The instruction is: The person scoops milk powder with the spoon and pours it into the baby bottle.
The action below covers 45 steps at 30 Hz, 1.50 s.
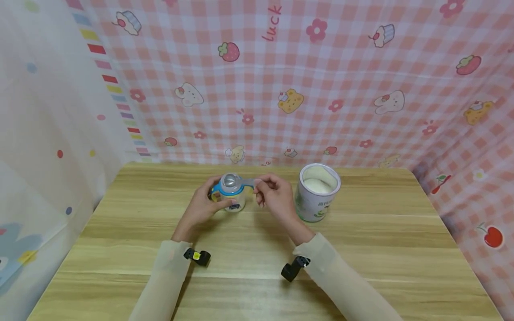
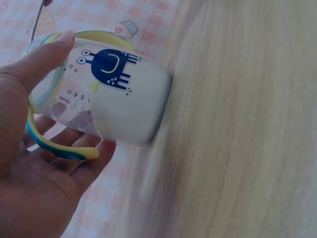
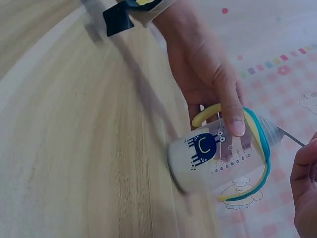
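A clear baby bottle (image 1: 234,205) with a blue-and-yellow two-handled collar and a navy cartoon creature stands on the table, its lower part white inside. My left hand (image 1: 204,203) grips it from the left, thumb across the front and fingers behind, as the left wrist view shows through the handle (image 2: 64,150). My right hand (image 1: 277,196) pinches the handle of a spoon (image 1: 230,180), whose shiny metal bowl lies over the bottle's open mouth. In the right wrist view only the thin spoon handle (image 3: 291,137) shows between the bottle and my fingers.
Right of my right hand stands an open can (image 1: 317,196) of white powder. The wood-grain table (image 1: 241,290) ends at a pink checked cloth (image 1: 257,89) behind. A white patterned cloth (image 1: 52,133) hangs on the left.
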{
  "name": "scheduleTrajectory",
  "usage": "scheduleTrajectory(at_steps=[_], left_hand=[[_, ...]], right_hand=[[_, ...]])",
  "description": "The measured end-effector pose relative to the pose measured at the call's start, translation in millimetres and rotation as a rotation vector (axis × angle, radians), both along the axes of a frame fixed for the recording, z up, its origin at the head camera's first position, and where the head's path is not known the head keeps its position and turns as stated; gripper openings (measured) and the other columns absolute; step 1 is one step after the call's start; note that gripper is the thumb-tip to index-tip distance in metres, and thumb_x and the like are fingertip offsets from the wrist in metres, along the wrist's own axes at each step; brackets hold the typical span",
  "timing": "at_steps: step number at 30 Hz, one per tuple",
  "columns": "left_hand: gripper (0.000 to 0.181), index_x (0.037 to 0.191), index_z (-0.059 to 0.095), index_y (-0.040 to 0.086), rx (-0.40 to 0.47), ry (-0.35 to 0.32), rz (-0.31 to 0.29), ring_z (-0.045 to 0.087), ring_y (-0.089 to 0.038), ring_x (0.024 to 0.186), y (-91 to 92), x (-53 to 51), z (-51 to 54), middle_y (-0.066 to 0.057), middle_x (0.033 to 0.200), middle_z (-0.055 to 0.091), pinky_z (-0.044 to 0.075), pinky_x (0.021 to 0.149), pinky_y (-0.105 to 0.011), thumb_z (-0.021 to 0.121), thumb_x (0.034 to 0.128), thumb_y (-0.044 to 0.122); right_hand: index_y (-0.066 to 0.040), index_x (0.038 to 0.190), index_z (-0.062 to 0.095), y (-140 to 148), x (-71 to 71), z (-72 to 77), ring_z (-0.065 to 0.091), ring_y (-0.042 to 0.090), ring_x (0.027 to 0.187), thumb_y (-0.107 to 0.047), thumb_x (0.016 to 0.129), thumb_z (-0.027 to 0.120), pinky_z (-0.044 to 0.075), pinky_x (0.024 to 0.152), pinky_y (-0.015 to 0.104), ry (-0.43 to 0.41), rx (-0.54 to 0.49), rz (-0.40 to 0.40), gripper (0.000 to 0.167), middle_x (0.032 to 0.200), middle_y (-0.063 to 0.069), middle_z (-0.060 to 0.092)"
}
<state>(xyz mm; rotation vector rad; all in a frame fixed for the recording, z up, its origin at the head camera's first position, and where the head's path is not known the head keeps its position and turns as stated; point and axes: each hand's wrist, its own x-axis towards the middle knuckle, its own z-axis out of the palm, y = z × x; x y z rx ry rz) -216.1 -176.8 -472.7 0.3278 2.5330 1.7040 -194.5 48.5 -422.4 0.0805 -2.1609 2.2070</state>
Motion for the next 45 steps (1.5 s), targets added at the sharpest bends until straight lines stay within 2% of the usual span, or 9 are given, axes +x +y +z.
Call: scheduleTrajectory(at_steps=[6,11,18,24,31,32,38,45], left_hand=[[0.078,0.148,0.049,0.022,0.004,-0.011,-0.005,0.051,-0.029,0.139,-0.1,-1.1,0.0,-0.006,0.146,0.057,0.042,0.118,-0.055,0.088,0.0819,0.034],[0.078,0.149,0.049,0.022,-0.007,0.002,-0.002,0.051,-0.029,0.139,0.6,-2.6,2.8,-0.006,0.148,0.056,0.044,0.117,-0.054,0.088,0.0820,0.035],[0.087,0.155,0.041,0.023,-0.007,0.034,-0.009,0.046,-0.030,0.143,0.0,-2.7,6.7,-0.009,0.151,0.053,0.035,0.122,-0.057,0.089,0.0820,0.029],[0.094,0.158,0.035,0.027,0.025,0.117,0.001,0.038,-0.030,0.149,-0.1,0.6,14.9,-0.008,0.158,0.045,0.035,0.122,-0.058,0.089,0.0815,0.023],[0.095,0.157,0.037,0.029,0.076,0.234,-0.016,0.036,-0.023,0.152,9.5,3.1,27.6,0.001,0.161,0.041,0.033,0.126,-0.047,0.091,0.0791,0.020],[0.095,0.157,0.036,0.028,0.077,0.241,-0.014,0.035,-0.023,0.152,12.1,5.4,32.4,0.001,0.161,0.041,0.032,0.127,-0.047,0.091,0.0792,0.018],[0.097,0.157,0.035,0.021,0.067,0.295,-0.036,0.034,-0.021,0.152,21.4,5.8,45.5,-0.002,0.161,0.041,0.029,0.128,-0.047,0.091,0.0780,0.013],[0.098,0.155,0.039,0.031,0.042,0.339,-0.068,0.036,-0.017,0.151,35.0,5.6,53.3,0.004,0.160,0.044,0.029,0.128,-0.044,0.094,0.0746,0.022]], right_hand=[[0.010,0.105,0.066,2.2,-1.8,4.2,0.056,0.009,0.053,-0.006,0.101,0.061,0.049,0.046,0.020,-0.084,-0.088,0.000,0.017,0.071,0.002,0.066],[0.005,0.102,0.066,5.7,-3.0,10.4,0.056,0.010,0.054,-0.007,0.101,0.061,0.048,0.047,0.021,-0.100,-0.145,0.011,0.013,0.072,0.002,0.066],[0.005,0.104,0.064,14.6,0.0,19.5,0.056,0.012,0.056,-0.009,0.102,0.061,0.048,0.048,0.022,-0.120,-0.171,0.034,0.014,0.075,0.004,0.066],[0.002,0.100,0.065,26.6,3.5,29.7,0.056,0.012,0.055,-0.011,0.103,0.061,0.048,0.048,0.022,-0.076,-0.176,0.052,0.013,0.078,0.010,0.066],[0.002,0.100,0.063,44.7,8.3,41.0,0.054,0.011,0.054,-0.011,0.103,0.061,0.046,0.046,0.020,-0.024,-0.187,0.027,0.014,0.072,0.003,0.065],[0.001,0.100,0.064,47.1,8.8,42.4,0.054,0.011,0.054,-0.010,0.103,0.061,0.046,0.046,0.020,-0.020,-0.184,0.025,0.012,0.072,0.002,0.065],[-0.002,0.099,0.063,64.6,12.1,48.3,0.054,0.010,0.054,-0.014,0.104,0.061,0.046,0.046,0.019,0.008,-0.152,0.020,0.013,0.072,0.000,0.065],[-0.002,0.100,0.066,88.4,11.9,54.6,0.052,0.010,0.053,-0.018,0.103,0.064,0.046,0.046,0.020,0.037,-0.158,0.001,0.016,0.072,0.001,0.064]])
